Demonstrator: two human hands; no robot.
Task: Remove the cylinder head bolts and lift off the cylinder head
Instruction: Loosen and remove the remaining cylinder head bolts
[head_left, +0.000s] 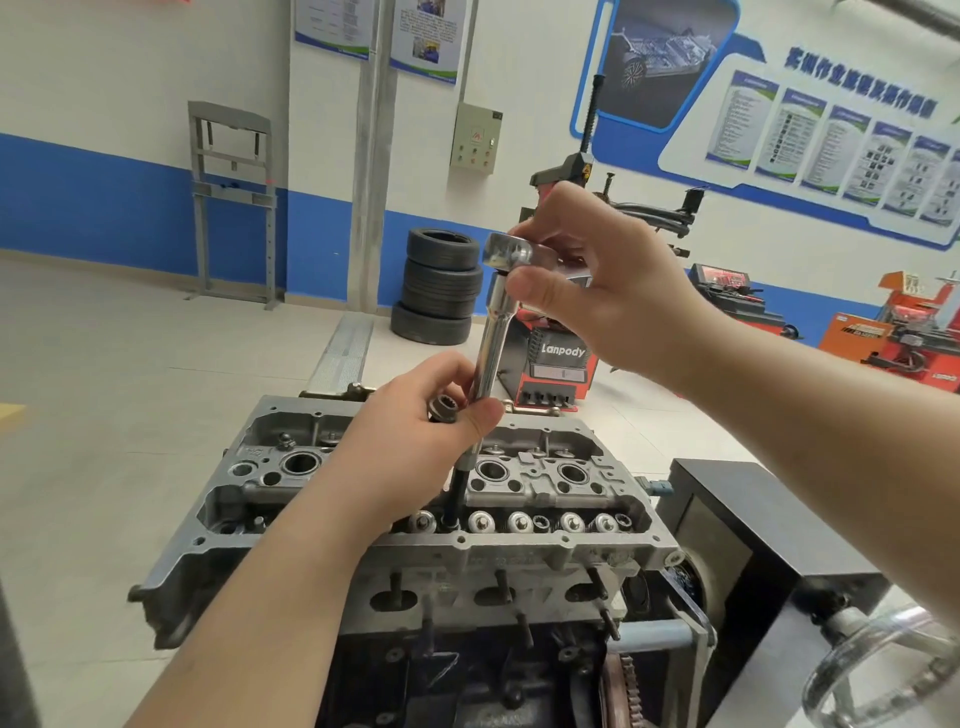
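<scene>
Gripping the ratchet (511, 254) and extension (485, 358), both hands above the cylinder head (524, 483).

White lettering reading "Lanpody" is showing on the red front panel of the tyre changer (558, 358) standing behind the engine. A large blue heading in Chinese characters is running across the wall display board (857, 83), too blurred for reading. Print on the wall posters (379, 31) and on the grey control box (475, 137) is remaining illegible.
</scene>
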